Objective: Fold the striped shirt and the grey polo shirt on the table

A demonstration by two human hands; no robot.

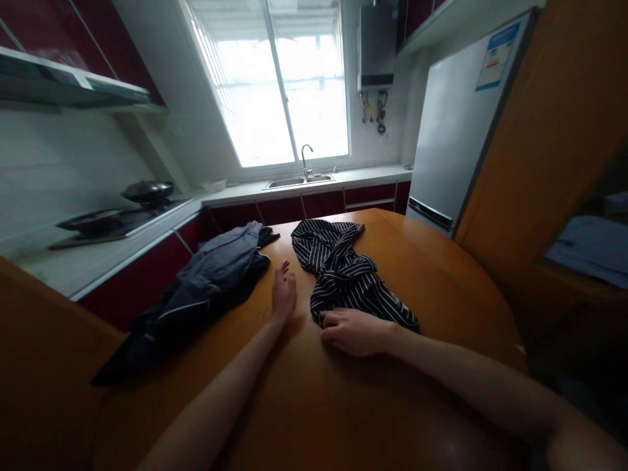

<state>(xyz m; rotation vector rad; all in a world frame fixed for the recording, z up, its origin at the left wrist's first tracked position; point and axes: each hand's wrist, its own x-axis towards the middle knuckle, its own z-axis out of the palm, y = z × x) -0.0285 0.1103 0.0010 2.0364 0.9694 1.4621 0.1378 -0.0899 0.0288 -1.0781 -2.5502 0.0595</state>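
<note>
One striped cloth lies on desk; R hand at near edge (can't tell if fingers grip); L hand btwn cloth & dark clothes, fingers loosely parted.

The striped cloth is black-and-white, the other clothes grey, perhaps navy.

Striped garment, under the right fingers: thin, soft woven-looking cloth, creased, faint sheen.
Grey-and-dark clothing, left of the left fingers: matt cloth, rumpled.
Bench, beneath both sets of fingers: wood look, smooth, glossy, throwing back window light.
Tap and sink, well beyond the fingers: metal, polished.
Lower cabinet fronts, beyond the fingers: dark red, smooth, glossy.
Refrigerator, beyond and right of the fingers: metallic-looking, smooth, satin; paper-like label.
</note>
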